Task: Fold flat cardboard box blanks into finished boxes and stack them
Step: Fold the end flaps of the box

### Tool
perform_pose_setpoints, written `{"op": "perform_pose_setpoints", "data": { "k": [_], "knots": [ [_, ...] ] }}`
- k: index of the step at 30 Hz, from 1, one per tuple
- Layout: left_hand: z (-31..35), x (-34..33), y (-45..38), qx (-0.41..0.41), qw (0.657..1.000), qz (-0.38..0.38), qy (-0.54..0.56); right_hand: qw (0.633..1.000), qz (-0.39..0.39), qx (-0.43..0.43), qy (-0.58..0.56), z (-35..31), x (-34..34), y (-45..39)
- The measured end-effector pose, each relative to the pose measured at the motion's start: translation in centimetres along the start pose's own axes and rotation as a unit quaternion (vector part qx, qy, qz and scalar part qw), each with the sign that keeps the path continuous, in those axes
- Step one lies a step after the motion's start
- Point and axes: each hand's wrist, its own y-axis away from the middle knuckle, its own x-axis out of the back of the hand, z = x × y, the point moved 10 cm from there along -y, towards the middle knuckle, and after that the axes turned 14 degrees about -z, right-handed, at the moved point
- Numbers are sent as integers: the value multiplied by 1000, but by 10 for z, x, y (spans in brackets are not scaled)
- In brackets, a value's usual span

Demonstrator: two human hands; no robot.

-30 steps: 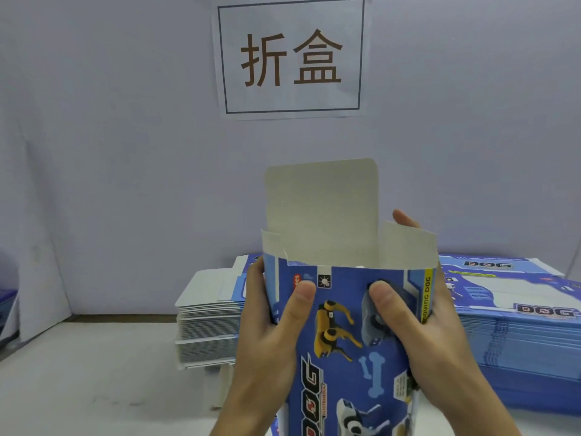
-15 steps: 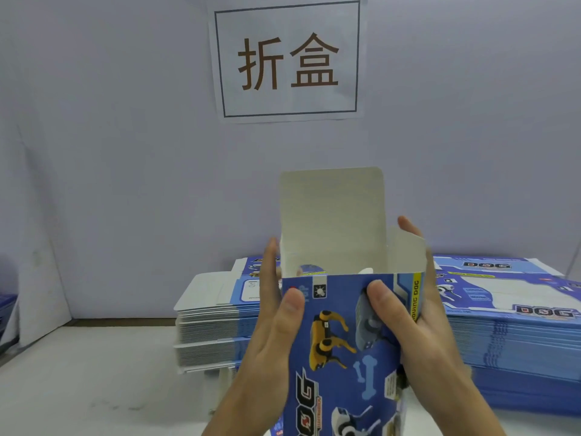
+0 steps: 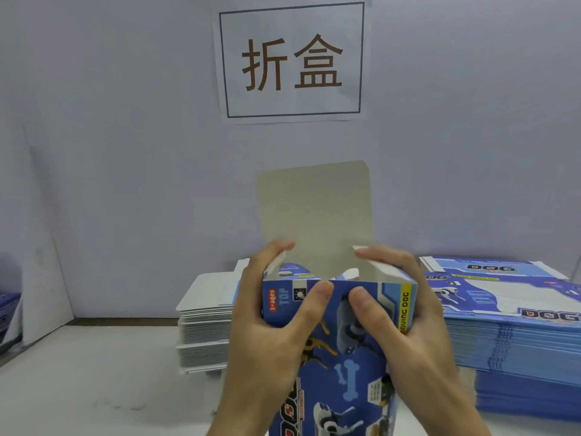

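I've got the blue box (image 3: 342,341) upright in front of me, both hands wrapped round its top: left hand (image 3: 267,335) w/ thumb on the front panel, fingers bending the left side flap in; right hand (image 3: 418,335) same on the right flap. Grey lid flap (image 3: 314,215) stands up at the back; flat blanks stacked behind on the table, left stack (image 3: 204,328) & right stack (image 3: 515,335).

Both hands, left (image 3: 267,335) and right (image 3: 418,338), grip the upright blue box (image 3: 342,366), lid flap (image 3: 314,215) raised.
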Motion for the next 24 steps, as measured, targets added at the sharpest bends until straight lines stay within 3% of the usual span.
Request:
{"op": "perform_pose_setpoints", "data": {
  "k": [4, 6, 9, 13, 19, 21, 24],
  "knots": [
    [-10, 8, 1, 37, 998, 30, 32, 985, -51, -63, -150, 17, -12, -5],
    [-15, 6, 3, 66, 993, 40, 91, 989, -31, -81, -121, 19, -2, -10],
    [-14, 0, 2, 69, 994, 5, 80, 994, 12, -85, -65, 17, 11, -9],
    [-15, -3, -5, 64, 988, -20, 143, 983, 25, -106, -146, 28, 9, -1],
    [2, 1, 0, 30, 995, -1, 100, 989, 56, -35, -134, 20, 12, -3],
    [-4, 5, 0, 57, 991, 27, 120, 981, 68, -31, -177, 24, 12, 0],
    [0, 3, -2, 62, 997, 25, 36, 988, 16, -53, -146, 31, 7, -3]
  ]
}}
